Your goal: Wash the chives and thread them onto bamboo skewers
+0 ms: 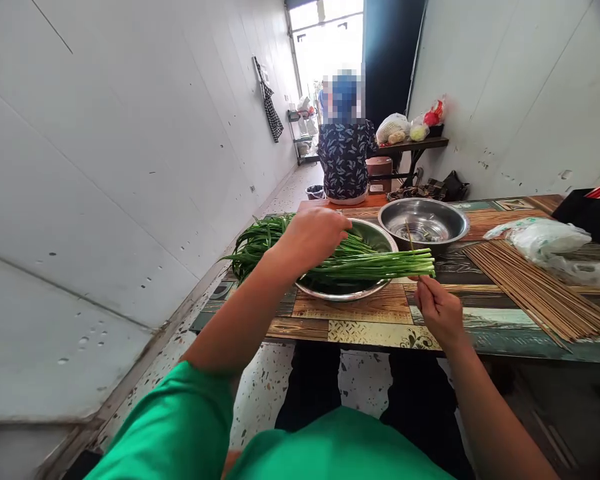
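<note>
A long bunch of garlic chives (370, 265) lies across a steel bowl (345, 295), with its leafy ends over the left rim and its pale cut ends past the right rim. My left hand (313, 237) is over the chives, its fingers curled and pressed together; what is between them, if anything, cannot be made out. Low by the pale ends, my right hand (439, 312) is closed around a thin bamboo skewer (409, 235). The skewer stands nearly upright at the stems, its upper part showing above them.
Behind and right is a second steel bowl (425, 212) with small green scraps. Many bamboo skewers (545, 290) lie at the table's right beside a crumpled plastic bag (540, 237). Beyond the table a person (345, 157) sits facing away. Bags rest on a side table (430, 143).
</note>
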